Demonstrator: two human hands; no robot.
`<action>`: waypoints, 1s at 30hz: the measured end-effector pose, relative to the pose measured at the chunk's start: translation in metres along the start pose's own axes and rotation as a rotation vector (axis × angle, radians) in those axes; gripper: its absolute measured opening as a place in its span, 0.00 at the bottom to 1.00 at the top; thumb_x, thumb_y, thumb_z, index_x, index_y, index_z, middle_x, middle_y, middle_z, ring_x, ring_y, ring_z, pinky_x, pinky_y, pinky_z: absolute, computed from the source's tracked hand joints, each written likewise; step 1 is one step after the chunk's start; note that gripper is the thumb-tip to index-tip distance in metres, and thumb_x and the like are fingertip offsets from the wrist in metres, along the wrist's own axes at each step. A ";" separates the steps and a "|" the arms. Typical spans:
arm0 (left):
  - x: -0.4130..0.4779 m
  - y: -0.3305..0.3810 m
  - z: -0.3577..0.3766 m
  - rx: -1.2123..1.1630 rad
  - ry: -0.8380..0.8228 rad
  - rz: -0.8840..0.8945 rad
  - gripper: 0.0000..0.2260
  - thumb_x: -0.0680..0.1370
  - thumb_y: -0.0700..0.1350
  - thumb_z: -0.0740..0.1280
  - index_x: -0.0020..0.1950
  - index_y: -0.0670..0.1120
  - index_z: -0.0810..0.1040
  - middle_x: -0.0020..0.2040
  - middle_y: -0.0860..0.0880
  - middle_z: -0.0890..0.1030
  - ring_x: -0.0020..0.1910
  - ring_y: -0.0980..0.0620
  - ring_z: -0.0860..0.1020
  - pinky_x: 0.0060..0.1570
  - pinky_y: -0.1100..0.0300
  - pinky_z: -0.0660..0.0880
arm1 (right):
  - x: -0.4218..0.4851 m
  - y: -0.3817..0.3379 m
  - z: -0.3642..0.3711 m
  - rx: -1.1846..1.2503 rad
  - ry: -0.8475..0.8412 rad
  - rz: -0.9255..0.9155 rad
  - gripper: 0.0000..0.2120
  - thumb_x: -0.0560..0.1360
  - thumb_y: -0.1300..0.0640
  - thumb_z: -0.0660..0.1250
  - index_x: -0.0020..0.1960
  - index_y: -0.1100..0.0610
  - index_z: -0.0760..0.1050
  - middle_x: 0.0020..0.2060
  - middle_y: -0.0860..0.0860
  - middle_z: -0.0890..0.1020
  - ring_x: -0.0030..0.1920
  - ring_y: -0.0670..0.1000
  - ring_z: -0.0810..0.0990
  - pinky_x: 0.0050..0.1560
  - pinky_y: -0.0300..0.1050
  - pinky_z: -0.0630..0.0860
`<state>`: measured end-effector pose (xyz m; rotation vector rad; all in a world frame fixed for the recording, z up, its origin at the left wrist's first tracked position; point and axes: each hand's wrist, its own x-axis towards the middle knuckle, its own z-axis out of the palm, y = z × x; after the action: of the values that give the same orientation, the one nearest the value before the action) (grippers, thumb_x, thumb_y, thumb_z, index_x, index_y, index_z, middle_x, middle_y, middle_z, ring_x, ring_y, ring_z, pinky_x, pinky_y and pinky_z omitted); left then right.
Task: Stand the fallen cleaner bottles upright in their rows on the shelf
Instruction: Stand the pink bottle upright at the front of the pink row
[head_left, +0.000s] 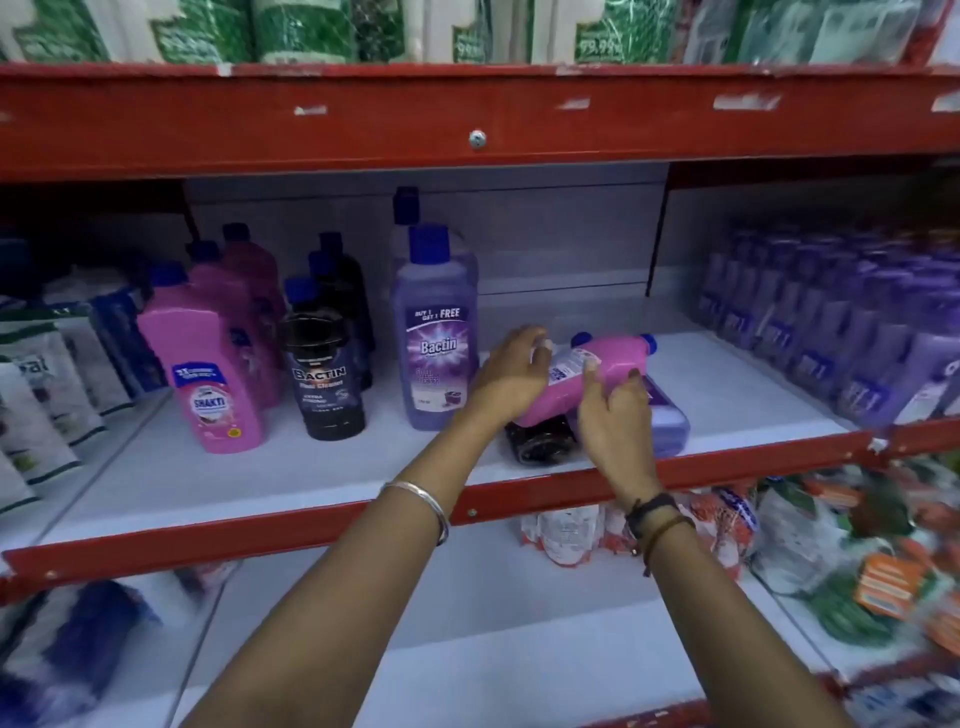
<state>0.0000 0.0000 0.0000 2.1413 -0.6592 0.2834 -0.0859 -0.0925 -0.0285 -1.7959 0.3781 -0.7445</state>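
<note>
A pink cleaner bottle (597, 371) lies tilted on its side across two other fallen bottles, a black one (540, 441) and a purple one (667, 421), near the front of the white shelf (311, 467). My left hand (511, 376) grips the pink bottle's lower end and my right hand (615, 415) holds its middle from the front. To the left, three rows stand upright: pink bottles (208, 374), black bottles (324, 374) and purple bottles (436, 338), all with blue caps.
Packed rows of purple bottles (831, 332) fill the shelf's right side. White and green pouches (47, 384) stand at the left. A red shelf beam (467, 119) runs overhead. Below the red front lip (260, 525), packets (857, 561) crowd the lower shelf on the right.
</note>
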 end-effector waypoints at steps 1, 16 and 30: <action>0.008 0.003 0.002 0.065 -0.094 -0.049 0.15 0.80 0.47 0.53 0.60 0.42 0.73 0.64 0.39 0.76 0.62 0.40 0.74 0.61 0.50 0.71 | 0.004 -0.001 -0.002 0.013 -0.008 0.007 0.26 0.78 0.46 0.57 0.64 0.67 0.65 0.53 0.61 0.79 0.52 0.57 0.77 0.51 0.45 0.70; 0.001 0.018 -0.026 -0.294 -0.151 -0.173 0.17 0.77 0.45 0.66 0.65 0.42 0.71 0.60 0.42 0.79 0.53 0.43 0.81 0.55 0.45 0.79 | 0.022 -0.004 0.001 0.421 -0.065 0.090 0.16 0.69 0.55 0.72 0.53 0.61 0.78 0.47 0.59 0.85 0.46 0.56 0.84 0.47 0.53 0.83; -0.093 -0.052 -0.144 -0.396 0.087 -0.046 0.12 0.76 0.39 0.66 0.59 0.44 0.77 0.49 0.46 0.81 0.45 0.50 0.81 0.49 0.53 0.79 | -0.080 -0.060 0.088 0.527 -0.288 -0.031 0.17 0.70 0.67 0.70 0.59 0.64 0.74 0.48 0.56 0.82 0.39 0.40 0.84 0.37 0.33 0.79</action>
<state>-0.0447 0.1726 0.0136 1.7528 -0.5622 0.2005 -0.0951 0.0401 -0.0144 -1.3803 -0.0401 -0.5323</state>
